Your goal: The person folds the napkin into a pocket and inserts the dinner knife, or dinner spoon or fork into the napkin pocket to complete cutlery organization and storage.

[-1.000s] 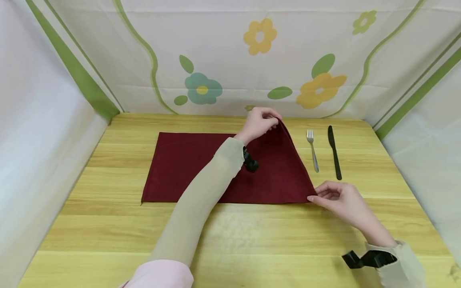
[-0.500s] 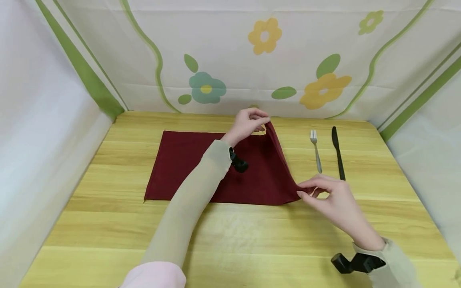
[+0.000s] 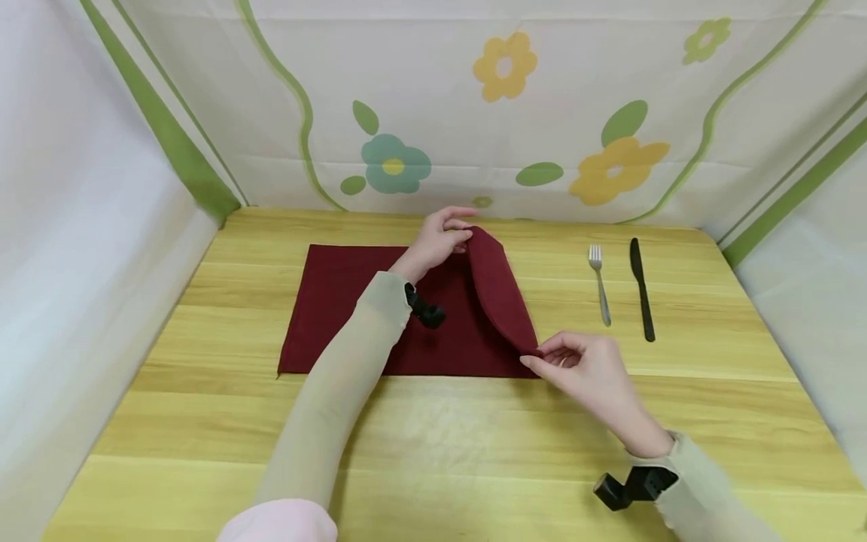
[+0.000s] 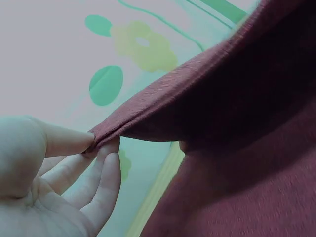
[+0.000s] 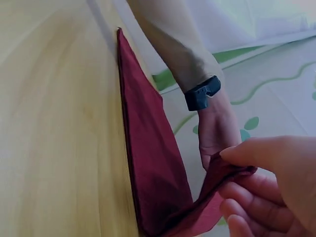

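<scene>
A dark red cloth napkin (image 3: pixel 352 301) lies flat on the wooden table, its right end lifted and curling over to the left. At the far corner of that end, my left hand (image 3: pixel 436 239) pinches the edge between thumb and fingers; the left wrist view shows the grip (image 4: pixel 64 168) closely. My right hand (image 3: pixel 592 373) pinches the near corner, just above the tabletop. In the right wrist view the thumb and fingers (image 5: pixel 266 187) hold the folded edge. Beneath the raised flap (image 3: pixel 501 293) the cloth is in shadow.
Right of the napkin lie a silver fork (image 3: pixel 600 286) and a black knife (image 3: pixel 642 290), side by side on the wooden table (image 3: pixel 433 452). A white curtain (image 3: pixel 433 90) with printed flowers stands behind, and white cloth walls close both sides.
Both hands have moved left with the napkin's right end. That edge was raised and now folds over toward the left. The fork and knife have stayed on the table.
</scene>
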`<state>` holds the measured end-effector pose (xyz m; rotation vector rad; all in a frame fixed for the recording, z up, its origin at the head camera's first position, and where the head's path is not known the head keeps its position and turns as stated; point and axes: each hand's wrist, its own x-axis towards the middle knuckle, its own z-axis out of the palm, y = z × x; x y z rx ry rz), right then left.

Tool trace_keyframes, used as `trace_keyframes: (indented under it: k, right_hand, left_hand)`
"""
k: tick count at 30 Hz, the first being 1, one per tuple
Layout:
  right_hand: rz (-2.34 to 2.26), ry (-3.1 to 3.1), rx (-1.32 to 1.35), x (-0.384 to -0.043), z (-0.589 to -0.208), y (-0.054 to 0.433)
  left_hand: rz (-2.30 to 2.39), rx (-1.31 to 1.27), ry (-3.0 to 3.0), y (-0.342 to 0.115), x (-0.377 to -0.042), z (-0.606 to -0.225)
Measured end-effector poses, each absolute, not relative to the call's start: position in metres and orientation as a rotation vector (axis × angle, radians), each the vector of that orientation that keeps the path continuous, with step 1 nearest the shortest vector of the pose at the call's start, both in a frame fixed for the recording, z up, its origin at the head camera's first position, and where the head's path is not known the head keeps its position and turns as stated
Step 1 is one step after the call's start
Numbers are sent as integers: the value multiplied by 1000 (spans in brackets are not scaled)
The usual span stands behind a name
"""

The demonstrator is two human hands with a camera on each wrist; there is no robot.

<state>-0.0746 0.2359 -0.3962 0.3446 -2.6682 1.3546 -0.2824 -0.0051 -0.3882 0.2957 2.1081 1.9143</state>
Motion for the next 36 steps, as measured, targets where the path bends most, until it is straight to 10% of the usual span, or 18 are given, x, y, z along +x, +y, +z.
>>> trace_keyframes:
  k: [10, 36]
  right_hand:
    - [1198, -2393, 822, -80, -398, 210]
    - [1186, -2368, 925, -92, -407, 173]
  left_hand:
    - [1949, 188, 2138, -24, -277, -391]
    - [1590, 28, 2219, -54, -245, -414]
